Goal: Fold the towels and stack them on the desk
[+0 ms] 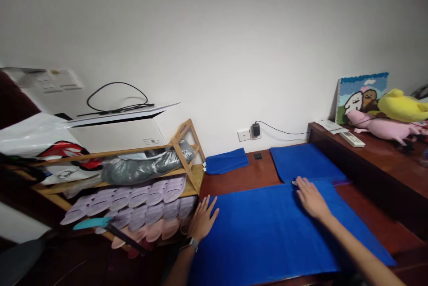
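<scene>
Dark reddish wooden floor [244,174] by white wall | your left hand [203,219] flat, fingers spread, on large blue cloth's [274,232] left edge | right hand [310,198] flat, open, pressing its far edge.

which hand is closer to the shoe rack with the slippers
Left. The left hand lies flat at the near-left edge of the blue cloth, right beside the shoe rack. The right hand rests at the cloth's far edge, well away.

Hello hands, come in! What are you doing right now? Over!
Left hand flat on big blue cloth edge. Right hand flat at far edge. Second blue cloth beyond.
</scene>
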The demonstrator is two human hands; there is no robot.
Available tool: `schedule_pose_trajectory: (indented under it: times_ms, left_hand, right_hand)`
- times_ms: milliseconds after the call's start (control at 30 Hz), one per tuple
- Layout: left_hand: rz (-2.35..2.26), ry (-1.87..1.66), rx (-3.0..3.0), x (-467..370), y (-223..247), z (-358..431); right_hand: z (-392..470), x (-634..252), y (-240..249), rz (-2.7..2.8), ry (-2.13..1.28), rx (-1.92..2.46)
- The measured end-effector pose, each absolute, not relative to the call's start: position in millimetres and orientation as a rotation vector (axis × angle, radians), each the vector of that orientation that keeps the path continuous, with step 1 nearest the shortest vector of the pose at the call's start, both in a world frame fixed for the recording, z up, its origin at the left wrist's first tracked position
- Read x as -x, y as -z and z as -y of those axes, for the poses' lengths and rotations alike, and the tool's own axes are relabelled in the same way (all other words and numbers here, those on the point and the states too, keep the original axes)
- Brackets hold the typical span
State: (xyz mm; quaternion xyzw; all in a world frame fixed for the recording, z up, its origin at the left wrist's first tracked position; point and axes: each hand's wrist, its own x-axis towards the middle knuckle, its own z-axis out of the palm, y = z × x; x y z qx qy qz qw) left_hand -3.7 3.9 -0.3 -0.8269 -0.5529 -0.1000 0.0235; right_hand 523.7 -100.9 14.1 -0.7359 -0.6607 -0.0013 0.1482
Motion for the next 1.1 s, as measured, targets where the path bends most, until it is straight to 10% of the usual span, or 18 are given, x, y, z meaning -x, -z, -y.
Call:
schedule_pose_trajectory:
  times_ms: [233, 733, 1100]
  left_hand:
    - [1.731, 0.323, 2.554, 5.4, 0.4, -2.4]
    - [1.743, 0.248, 2.559, 1.2, -3.7, -1.2]
    - [1.767, 0.301, 2.531, -1.5, -2.6, 3.3]
  right_hand:
    - [72.3, -380.6, -14.9, 2.213, -0.317, 1.699]
    - [141.4, -650.4, 5.0, 1.618, -0.204, 2.429]
    - [79.1, -402.5, -14.8, 2.144, -0.175, 1.856]
